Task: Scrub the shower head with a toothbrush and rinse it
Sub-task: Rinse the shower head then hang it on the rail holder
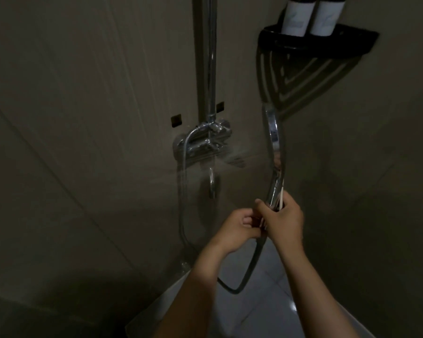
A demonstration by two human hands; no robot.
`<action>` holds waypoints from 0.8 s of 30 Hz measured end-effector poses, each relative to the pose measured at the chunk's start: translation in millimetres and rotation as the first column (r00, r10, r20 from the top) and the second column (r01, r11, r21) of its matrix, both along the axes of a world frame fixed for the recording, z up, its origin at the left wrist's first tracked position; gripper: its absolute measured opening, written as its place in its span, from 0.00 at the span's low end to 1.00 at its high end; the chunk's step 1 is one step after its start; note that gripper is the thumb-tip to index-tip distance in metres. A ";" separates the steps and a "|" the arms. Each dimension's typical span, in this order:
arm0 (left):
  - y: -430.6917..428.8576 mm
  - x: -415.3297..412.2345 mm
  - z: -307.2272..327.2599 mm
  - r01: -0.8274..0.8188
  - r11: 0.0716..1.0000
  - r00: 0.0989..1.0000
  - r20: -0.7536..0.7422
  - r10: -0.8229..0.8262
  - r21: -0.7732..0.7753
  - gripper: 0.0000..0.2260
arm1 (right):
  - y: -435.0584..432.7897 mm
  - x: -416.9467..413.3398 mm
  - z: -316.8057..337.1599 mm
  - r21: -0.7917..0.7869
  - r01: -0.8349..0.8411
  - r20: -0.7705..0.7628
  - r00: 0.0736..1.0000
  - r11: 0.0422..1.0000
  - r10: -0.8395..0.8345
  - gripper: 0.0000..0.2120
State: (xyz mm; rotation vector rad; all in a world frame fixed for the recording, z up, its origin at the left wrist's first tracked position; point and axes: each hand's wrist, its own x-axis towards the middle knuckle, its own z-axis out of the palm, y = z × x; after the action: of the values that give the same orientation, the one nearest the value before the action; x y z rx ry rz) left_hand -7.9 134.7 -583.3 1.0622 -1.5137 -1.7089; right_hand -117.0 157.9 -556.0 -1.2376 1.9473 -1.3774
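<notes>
Toothbrush point(281, 196) and shower head point(274, 134) handle are clasped together in right grip point(285, 222); left grip point(237, 230) curled alongside, hold unclear.

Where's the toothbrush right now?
Right of centre in the head view, the toothbrush lies along the handle of the shower head, both gripped by the right hand, beside the left hand.

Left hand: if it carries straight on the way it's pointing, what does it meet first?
The right hand, which grips the shower head and toothbrush. The left hand looks almost against it, though depth is unclear.
</notes>
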 end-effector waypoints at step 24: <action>-115.2 -47.3 22.6 -0.586 0.791 0.785 -0.119 0.608 0.175 0.08 | -65.4 -90.8 18.3 -0.061 0.061 -0.020 0.998 0.996 -0.062 0.13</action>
State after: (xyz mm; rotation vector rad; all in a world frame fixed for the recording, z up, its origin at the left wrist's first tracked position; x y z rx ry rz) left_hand -55.2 19.5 -560.7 1.2594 -0.8273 -1.3989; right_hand -207.8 92.4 -537.7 -1.2338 1.9873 -1.4692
